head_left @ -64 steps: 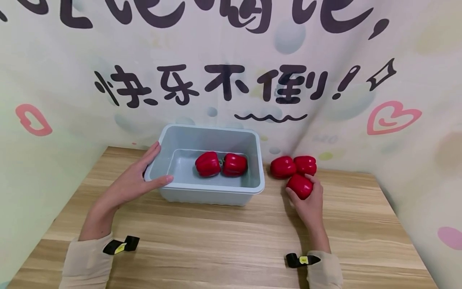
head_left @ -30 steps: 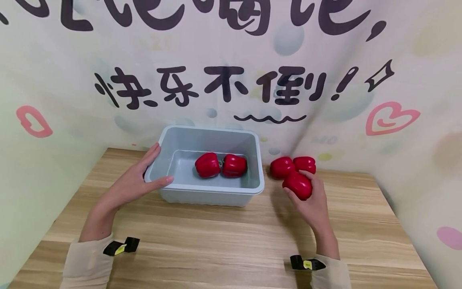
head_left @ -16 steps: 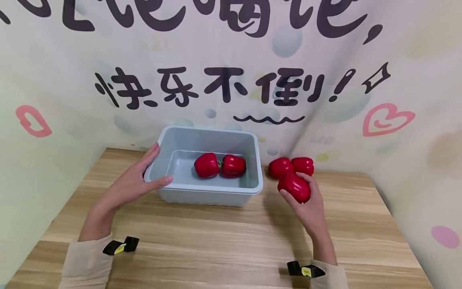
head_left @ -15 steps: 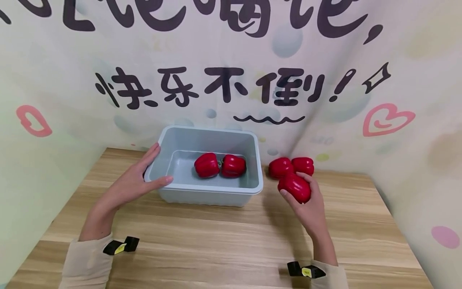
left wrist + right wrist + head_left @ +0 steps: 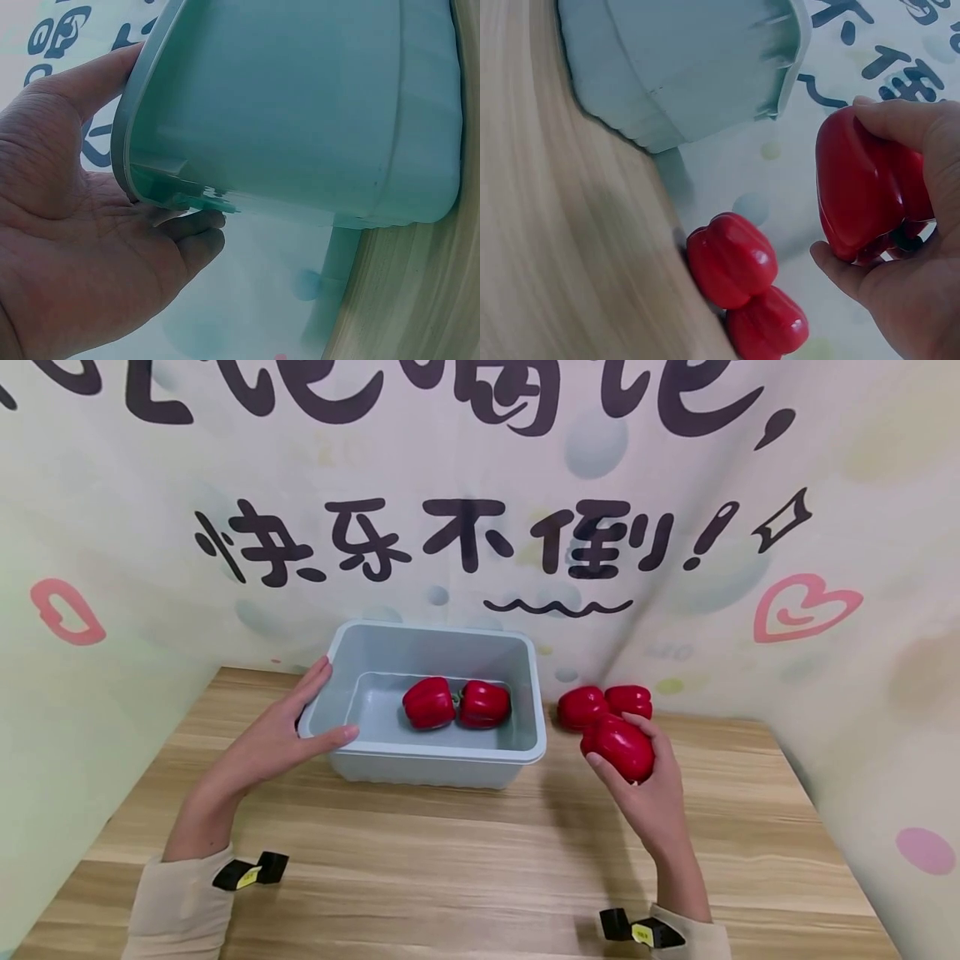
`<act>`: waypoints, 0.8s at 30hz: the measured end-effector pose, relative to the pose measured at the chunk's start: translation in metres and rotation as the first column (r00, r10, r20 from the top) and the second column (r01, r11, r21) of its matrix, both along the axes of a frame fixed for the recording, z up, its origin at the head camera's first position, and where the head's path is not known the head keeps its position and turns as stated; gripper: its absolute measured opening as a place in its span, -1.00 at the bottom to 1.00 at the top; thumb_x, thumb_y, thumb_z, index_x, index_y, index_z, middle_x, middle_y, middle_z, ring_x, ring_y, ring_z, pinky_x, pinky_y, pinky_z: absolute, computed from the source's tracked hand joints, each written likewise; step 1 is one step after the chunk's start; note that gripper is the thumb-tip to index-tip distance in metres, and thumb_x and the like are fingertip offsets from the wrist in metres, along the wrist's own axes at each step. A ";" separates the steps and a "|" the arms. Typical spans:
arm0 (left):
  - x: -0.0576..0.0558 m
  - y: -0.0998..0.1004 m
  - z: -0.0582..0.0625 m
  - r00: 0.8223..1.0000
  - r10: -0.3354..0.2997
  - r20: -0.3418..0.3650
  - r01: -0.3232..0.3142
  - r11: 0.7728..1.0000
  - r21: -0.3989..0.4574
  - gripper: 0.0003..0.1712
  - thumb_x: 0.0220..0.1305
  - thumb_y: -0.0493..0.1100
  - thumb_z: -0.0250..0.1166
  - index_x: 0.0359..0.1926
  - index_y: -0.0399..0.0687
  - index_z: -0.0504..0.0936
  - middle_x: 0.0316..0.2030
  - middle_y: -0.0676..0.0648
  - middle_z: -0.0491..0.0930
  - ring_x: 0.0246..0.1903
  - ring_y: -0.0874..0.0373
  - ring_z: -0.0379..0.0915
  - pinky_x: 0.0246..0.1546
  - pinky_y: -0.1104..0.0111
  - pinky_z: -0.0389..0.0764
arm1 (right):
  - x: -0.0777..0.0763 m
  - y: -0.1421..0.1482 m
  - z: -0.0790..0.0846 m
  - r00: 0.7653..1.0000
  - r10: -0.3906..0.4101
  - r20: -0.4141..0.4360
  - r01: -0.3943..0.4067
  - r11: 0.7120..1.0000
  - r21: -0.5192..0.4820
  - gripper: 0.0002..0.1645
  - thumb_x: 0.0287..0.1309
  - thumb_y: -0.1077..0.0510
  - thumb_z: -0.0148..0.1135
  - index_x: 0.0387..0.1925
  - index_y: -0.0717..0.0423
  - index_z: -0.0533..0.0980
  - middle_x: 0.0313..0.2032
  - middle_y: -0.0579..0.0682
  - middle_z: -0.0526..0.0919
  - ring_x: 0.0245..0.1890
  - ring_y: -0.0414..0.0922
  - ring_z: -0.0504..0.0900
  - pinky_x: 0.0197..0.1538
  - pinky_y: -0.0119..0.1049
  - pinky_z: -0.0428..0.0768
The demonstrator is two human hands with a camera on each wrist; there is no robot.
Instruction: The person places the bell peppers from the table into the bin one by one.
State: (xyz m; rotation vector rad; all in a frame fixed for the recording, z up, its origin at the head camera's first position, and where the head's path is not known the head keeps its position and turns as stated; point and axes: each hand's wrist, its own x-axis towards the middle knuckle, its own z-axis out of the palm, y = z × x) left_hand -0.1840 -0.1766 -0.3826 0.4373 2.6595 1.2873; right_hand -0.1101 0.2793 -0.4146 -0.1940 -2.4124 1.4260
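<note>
A red bell pepper (image 5: pixel 621 748) is held in my right hand (image 5: pixel 654 785), thumb on one side and fingers on the other. In the right wrist view this bell pepper (image 5: pixel 866 184) is up off the table, its green stem turned toward the palm. My left hand (image 5: pixel 273 731) grips the near left corner of a light blue plastic bin (image 5: pixel 442 770), thumb over the front rim. The left wrist view has the fingers (image 5: pixel 199 238) bent under the bin's rim. Two more red bell peppers, one left (image 5: pixel 429 702) and one right (image 5: pixel 484 704), lie inside the bin.
Right of the bin, two red bell peppers, one left (image 5: pixel 581 708) and one right (image 5: pixel 628 700), lie side by side on the wooden table (image 5: pixel 450 868). Behind them hangs a printed cloth backdrop (image 5: pixel 360 602), close to the bin's back edge.
My right hand has lifted its bell pepper off the table and tilted it, shifting it slightly toward me. My left hand and the bin stay in place.
</note>
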 end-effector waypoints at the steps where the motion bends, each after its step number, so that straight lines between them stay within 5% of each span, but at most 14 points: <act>1: 0.000 0.000 0.000 1.000 0.000 -0.001 0.000 1.000 0.000 0.23 0.35 0.18 0.43 0.73 0.12 -0.19 0.75 -0.03 -0.31 0.67 -0.38 -0.16 0.48 -0.42 0.20 | 0.001 0.000 0.002 1.000 0.001 -0.003 -0.001 1.000 0.003 -0.14 0.19 0.16 0.53 0.47 -0.11 0.36 0.38 -0.04 0.47 0.26 -0.10 0.43 -0.02 -0.55 0.62; 24: 0.000 0.000 0.000 1.000 0.002 0.001 -0.002 1.000 -0.013 0.23 0.34 0.20 0.43 0.73 0.15 -0.20 0.75 -0.02 -0.29 0.66 -0.38 -0.12 0.46 -0.41 0.24 | 0.008 -0.014 0.021 0.995 0.095 -0.035 -0.095 0.995 0.006 -0.11 0.16 0.19 0.55 0.47 -0.10 0.35 0.40 -0.01 0.45 0.29 -0.04 0.43 -0.02 -0.53 0.66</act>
